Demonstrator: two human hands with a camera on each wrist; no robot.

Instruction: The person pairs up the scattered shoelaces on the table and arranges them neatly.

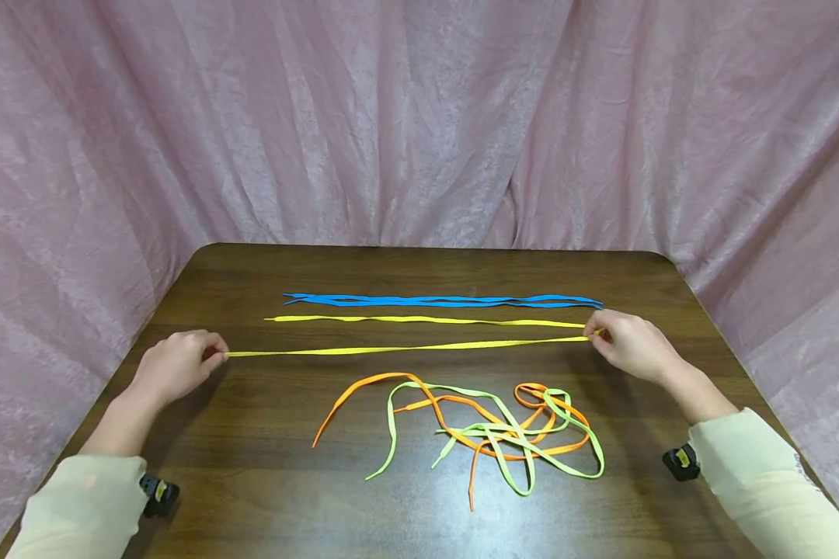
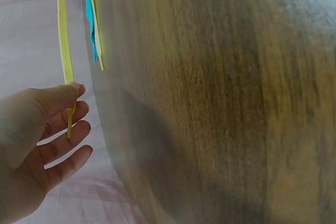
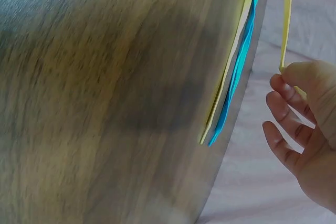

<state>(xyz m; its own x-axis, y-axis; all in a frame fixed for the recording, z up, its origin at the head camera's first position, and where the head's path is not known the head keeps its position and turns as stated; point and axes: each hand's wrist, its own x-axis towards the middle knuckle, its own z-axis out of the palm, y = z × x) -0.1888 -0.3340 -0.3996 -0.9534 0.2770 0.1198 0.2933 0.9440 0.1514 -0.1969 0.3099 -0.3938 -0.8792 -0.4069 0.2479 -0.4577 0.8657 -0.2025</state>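
Note:
A yellow shoelace (image 1: 405, 348) is stretched nearly straight between both hands, above the table. My left hand (image 1: 178, 365) pinches its left end between thumb and index finger; in the left wrist view the lace's tip (image 2: 69, 124) hangs past the pinch. At the other end, my right hand (image 1: 632, 345) pinches the lace, its remaining fingers loosely bent in the right wrist view. Just behind lies a second yellow shoelace (image 1: 419, 319), laid out straight. Farther back, blue shoelaces (image 1: 440, 301) run side by side, roughly parallel to it.
Orange shoelaces (image 1: 353, 386) and light green shoelaces (image 1: 391, 423) lie in a loose tangle on the near half of the brown wooden table (image 1: 266, 481). Pink curtains (image 1: 419, 124) hang behind and beside the table. Each sleeve has a small black device at the wrist.

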